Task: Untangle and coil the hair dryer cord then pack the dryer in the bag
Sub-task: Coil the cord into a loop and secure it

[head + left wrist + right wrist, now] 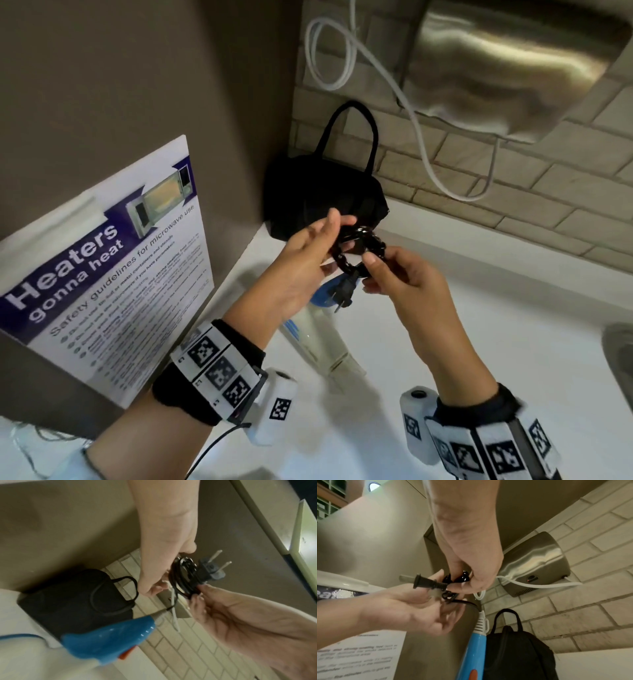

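Item: glossy black hair-dryer cord wound into a small coil (358, 251), held above the white counter (479, 325) between both hands. My left hand (301, 270) pinches the coil at its 9 o'clock side, thumb and fingers curled round the loops; my right hand (407, 277) pinches it at 4 o'clock with narrow fingertips. The black two-pin plug (346, 291) hangs loose at 6 o'clock. The blue-and-white plastic hair dryer (318, 335) lies on the counter beneath the hands; the black fabric handbag (322, 195) stands at 12 o'clock against the brick wall. Risks, as I judge them: the coil is unsecured, so easing either pinch could let the loops spring apart; the short run of cord to the dryer may drag the dryer if I lift. Unclear: whether the bag is open, how many loops there are, and any tangle left, which my fingers hide; the dryer's nozzle is covered by my left hand.
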Demonstrator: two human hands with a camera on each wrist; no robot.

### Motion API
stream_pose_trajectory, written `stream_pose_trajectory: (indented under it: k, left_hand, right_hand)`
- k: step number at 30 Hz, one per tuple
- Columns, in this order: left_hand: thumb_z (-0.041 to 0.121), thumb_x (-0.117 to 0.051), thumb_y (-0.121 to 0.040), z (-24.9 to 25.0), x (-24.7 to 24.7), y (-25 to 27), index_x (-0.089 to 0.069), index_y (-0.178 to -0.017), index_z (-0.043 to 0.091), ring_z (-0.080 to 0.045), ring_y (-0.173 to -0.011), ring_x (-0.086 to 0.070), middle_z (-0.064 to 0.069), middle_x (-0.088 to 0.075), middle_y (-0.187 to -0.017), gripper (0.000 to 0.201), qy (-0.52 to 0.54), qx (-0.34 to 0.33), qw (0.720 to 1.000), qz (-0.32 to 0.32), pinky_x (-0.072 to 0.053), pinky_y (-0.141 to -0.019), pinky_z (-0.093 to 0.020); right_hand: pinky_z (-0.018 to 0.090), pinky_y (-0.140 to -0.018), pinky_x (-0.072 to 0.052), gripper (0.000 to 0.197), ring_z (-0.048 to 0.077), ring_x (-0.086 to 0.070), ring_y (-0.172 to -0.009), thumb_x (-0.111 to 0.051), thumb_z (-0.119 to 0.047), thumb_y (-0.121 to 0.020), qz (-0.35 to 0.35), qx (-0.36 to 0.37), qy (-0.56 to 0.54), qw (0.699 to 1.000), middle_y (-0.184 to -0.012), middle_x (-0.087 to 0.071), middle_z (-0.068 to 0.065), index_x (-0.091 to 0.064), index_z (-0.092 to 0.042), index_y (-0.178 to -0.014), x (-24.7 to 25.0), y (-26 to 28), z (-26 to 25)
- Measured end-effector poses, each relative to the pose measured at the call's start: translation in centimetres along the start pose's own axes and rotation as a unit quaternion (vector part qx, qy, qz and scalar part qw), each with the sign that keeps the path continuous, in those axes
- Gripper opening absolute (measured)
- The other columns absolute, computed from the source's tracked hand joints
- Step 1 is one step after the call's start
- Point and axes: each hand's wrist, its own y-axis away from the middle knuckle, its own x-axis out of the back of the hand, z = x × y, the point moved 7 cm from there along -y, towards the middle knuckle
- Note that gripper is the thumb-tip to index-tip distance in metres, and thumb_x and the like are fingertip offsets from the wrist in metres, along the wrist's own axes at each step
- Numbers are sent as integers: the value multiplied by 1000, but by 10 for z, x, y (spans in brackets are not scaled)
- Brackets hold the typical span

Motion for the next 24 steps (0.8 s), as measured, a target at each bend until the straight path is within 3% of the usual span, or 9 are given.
stream_pose_trajectory:
  k: [2,4,6,8,9,14,18,21,24]
  left_hand:
    - [56,-49,-84,-16,23,-5,-64,-112,24,-10,-113,-60,5,-69,-115,45,-92,5,995,47,-45,-95,-29]
    - [40,-58,-90,-37,50,-7,-66,-107,23,-14,-112,-60,5,-68,-111,25,-237,9,968,84,-46,-94,-31]
    - [33,-63,-88,-62,67,-6,-66,-108,26,-20,-108,-61,3,-65,-112,21,-430,20,899,80,-46,-91,-29]
    - [40,-64,-85,-88,71,2,-61,-115,37,-22,-116,-52,1,-53,-123,30,-581,61,810,57,-37,-89,-25]
    - [42,-64,-84,-100,70,7,-58,-117,41,-23,-122,-45,0,-45,-130,33,-597,87,796,48,-32,-92,-25]
    - [27,-72,-80,-129,52,10,-61,-116,38,-22,-130,-32,-4,-23,-147,39,-525,69,848,21,-22,-93,-10]
    - [35,-72,-80,-131,41,8,-60,-116,42,-23,-129,-28,3,-20,-148,38,-561,48,827,15,-31,-100,-22]
    - [43,-71,-78,-138,31,10,-59,-114,44,-26,-124,-26,5,-19,-144,39,-584,41,811,6,-31,-107,-32]
    - [49,-70,-77,-146,22,14,-58,-115,44,-24,-123,-23,6,-18,-141,41,-596,39,802,-8,-34,-103,-31]
  right_hand:
    - [28,-78,-56,16,14,-71,-72,-63,-26,-90,31,-35,-51,998,-80,-74,6,-69,-12,-94,9,-2,12]
    - [22,-78,-55,18,16,-71,-76,-62,-23,-91,45,-57,-101,992,-81,-73,6,-69,-7,-94,16,-2,23]
    - [22,-83,-54,18,18,-72,-85,-59,-21,-92,52,-74,-137,986,-85,-75,6,-69,-6,-92,22,-1,32]
    - [28,-91,-52,18,19,-73,-91,-57,-19,-94,66,-91,-153,982,-90,-76,7,-69,-6,-91,27,2,43]
    - [31,-95,-50,18,19,-72,-93,-56,-18,-94,76,-101,-154,980,-91,-76,8,-69,-6,-91,30,3,50]
    - [38,-105,-43,19,22,-71,-96,-56,-14,-94,107,-151,-157,970,-95,-75,16,-71,-3,-90,44,12,97]
    - [38,-104,-45,27,27,-70,-98,-53,-9,-95,121,-208,-180,954,-99,-72,23,-59,18,-98,52,18,144]
    - [37,-101,-47,20,28,-70,-97,-55,-9,-94,129,-256,-174,942,-98,-72,23,-61,9,-89,54,25,176]
    - [24,-85,-56,18,26,-70,-92,-54,-8,-94,138,-301,-192,924,-101,-71,26,-62,7,-90,56,35,202]
